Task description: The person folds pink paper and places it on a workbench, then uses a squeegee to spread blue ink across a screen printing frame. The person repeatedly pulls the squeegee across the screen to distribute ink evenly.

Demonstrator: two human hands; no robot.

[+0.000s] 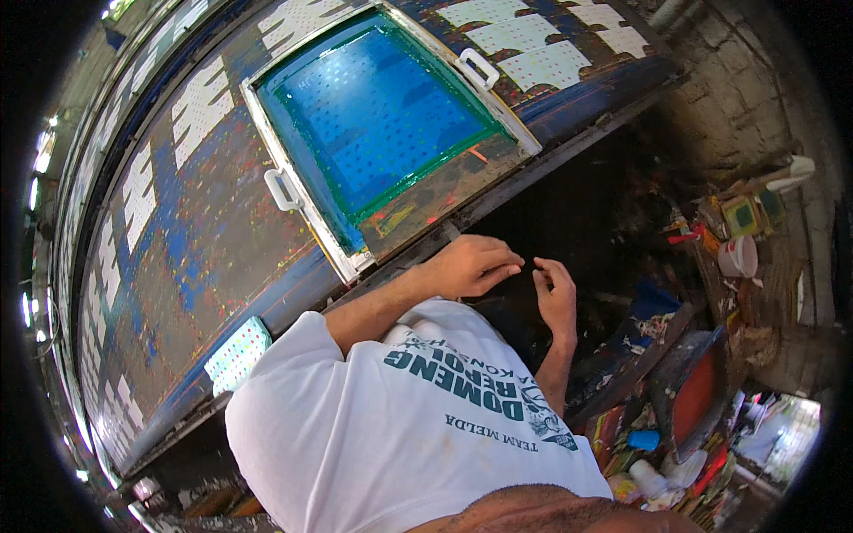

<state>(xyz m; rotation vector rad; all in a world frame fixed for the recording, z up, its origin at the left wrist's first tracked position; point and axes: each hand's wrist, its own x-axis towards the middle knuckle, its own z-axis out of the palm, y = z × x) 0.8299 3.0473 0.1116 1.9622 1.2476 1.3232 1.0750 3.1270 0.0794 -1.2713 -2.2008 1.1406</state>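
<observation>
So from up here the biggest thing in my view is the long printing surface (pixel 191 258), dark and splattered all over with blue and coloured ink, with rows of white dotted fabric pieces (pixel 200 107) laid out along it. Sitting flat on it is the screen frame (pixel 293 164), pale metal border, blue-green mesh in the middle, just beyond my hands at the near edge. My guess is it's stiff and a bit awkward rather than heavy, with the mesh the fragile part and probably wet and slick with ink, so I wouldn't touch the middle at all. The two white handles (pixel 283 189) on opposite long sides look like the obvious place to take hold.

Left hand (pixel 471 266) is right at the surface edge just below the frame's near corner, fingers loosely curled, holding nothing as far as I can see. Right hand (pixel 555 293) is close beside it, over the dark gap, fingers bent inward; can't tell if there's something tiny pinched in that grip.

Off to the right there's a cluttered shelf (pixel 702 373) with ink pots and a white cup (pixel 737 258).
</observation>
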